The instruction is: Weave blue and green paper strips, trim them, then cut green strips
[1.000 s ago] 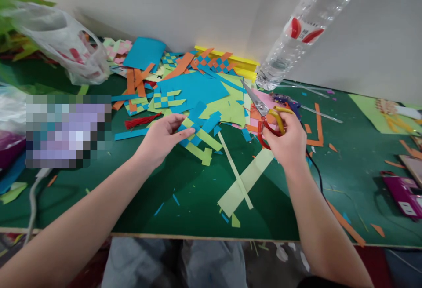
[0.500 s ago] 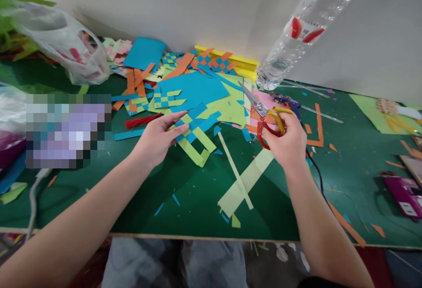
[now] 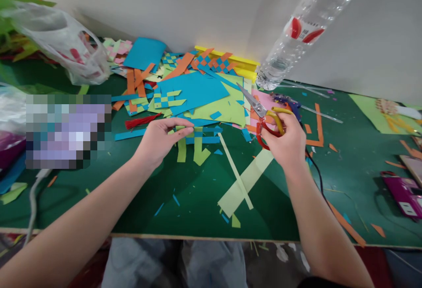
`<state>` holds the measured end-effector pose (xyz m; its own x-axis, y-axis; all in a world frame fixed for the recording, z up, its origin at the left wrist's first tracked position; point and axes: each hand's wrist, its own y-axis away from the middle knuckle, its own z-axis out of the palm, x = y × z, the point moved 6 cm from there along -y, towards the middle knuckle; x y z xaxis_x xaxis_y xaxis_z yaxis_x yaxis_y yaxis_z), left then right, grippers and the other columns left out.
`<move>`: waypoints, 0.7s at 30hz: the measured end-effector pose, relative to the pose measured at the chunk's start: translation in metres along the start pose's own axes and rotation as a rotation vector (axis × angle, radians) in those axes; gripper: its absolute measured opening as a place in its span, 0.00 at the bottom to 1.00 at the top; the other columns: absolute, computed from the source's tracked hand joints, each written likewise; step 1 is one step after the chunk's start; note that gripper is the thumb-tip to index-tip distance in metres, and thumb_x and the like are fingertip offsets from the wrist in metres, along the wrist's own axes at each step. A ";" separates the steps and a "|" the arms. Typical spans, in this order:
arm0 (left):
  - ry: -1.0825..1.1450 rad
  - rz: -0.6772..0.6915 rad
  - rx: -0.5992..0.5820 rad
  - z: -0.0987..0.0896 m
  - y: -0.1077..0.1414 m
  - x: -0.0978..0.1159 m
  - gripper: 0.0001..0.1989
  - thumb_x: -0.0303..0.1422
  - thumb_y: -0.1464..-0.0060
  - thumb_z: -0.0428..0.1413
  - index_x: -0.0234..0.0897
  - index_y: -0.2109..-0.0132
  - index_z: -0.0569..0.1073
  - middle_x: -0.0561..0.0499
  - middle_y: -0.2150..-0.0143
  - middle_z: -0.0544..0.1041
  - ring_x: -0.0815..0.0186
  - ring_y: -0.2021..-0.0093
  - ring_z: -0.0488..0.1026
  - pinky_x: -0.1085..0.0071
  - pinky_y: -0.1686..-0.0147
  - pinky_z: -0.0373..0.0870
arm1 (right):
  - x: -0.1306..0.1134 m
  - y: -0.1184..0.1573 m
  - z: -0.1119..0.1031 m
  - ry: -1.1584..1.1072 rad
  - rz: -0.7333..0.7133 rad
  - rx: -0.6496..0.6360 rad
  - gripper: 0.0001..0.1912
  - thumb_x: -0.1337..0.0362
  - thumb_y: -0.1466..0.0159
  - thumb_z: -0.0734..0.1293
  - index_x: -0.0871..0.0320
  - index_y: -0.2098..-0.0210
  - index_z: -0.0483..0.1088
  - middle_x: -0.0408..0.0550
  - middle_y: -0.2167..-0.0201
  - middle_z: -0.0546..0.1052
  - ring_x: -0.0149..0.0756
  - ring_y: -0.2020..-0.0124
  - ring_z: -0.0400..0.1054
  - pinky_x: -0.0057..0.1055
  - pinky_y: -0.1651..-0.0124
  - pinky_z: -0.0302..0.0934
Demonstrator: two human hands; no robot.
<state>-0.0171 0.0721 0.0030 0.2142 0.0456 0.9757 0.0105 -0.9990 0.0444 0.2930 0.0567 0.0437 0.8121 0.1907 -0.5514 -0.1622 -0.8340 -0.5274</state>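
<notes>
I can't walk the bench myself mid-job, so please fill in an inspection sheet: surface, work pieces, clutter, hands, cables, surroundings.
Surface: green tabletop, scattered with paper scraps.
Job's things: blue-and-green woven paper with loose strip ends; scissors with red and yellow handles.
Clutter: blue sheet, red tassel, two crossed pale strips.
Hands: left hand pinches the woven paper; right hand holds the scissors, apart from it.
Cables: pale cable over the front edge at left; black cable at right.
Surroundings: wall behind, clear bottle near it, plastic bag at left.
</notes>
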 end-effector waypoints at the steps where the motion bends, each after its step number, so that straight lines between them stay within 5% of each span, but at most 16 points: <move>1: 0.027 0.010 -0.012 0.001 0.000 0.001 0.09 0.41 0.55 0.67 0.43 0.67 0.82 0.49 0.63 0.78 0.62 0.59 0.72 0.66 0.60 0.68 | 0.000 0.000 0.000 -0.002 0.000 -0.002 0.17 0.67 0.48 0.69 0.53 0.58 0.70 0.50 0.50 0.76 0.48 0.49 0.71 0.48 0.49 0.68; 4: 0.066 0.021 -0.030 0.001 0.000 0.003 0.09 0.39 0.57 0.68 0.42 0.68 0.82 0.47 0.56 0.77 0.59 0.54 0.72 0.67 0.59 0.69 | 0.002 0.000 0.001 -0.001 0.000 -0.006 0.17 0.67 0.48 0.69 0.53 0.58 0.70 0.49 0.50 0.76 0.47 0.49 0.71 0.48 0.49 0.68; 9: -0.076 -0.012 -0.018 -0.002 0.000 -0.001 0.13 0.43 0.56 0.67 0.43 0.64 0.83 0.53 0.77 0.70 0.66 0.74 0.64 0.68 0.71 0.61 | 0.002 0.000 0.001 0.007 0.005 -0.003 0.17 0.67 0.48 0.70 0.53 0.58 0.71 0.50 0.50 0.76 0.47 0.50 0.71 0.48 0.49 0.68; 12: -0.127 0.017 0.010 -0.003 0.001 0.003 0.13 0.45 0.54 0.66 0.45 0.62 0.82 0.56 0.81 0.63 0.68 0.79 0.56 0.69 0.75 0.55 | 0.002 0.000 0.001 -0.004 0.006 -0.004 0.17 0.67 0.48 0.69 0.53 0.58 0.70 0.49 0.51 0.76 0.47 0.50 0.71 0.48 0.49 0.68; 21: 0.088 0.028 0.102 -0.006 0.000 0.006 0.10 0.38 0.50 0.64 0.40 0.61 0.79 0.50 0.64 0.77 0.64 0.62 0.72 0.70 0.62 0.67 | 0.002 0.000 0.001 -0.019 -0.009 -0.002 0.18 0.66 0.47 0.70 0.53 0.57 0.70 0.49 0.50 0.76 0.46 0.52 0.72 0.45 0.52 0.70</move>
<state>-0.0216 0.0720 0.0099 0.1296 0.0128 0.9915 0.1057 -0.9944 -0.0010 0.2937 0.0576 0.0416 0.8028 0.2077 -0.5589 -0.1539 -0.8334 -0.5308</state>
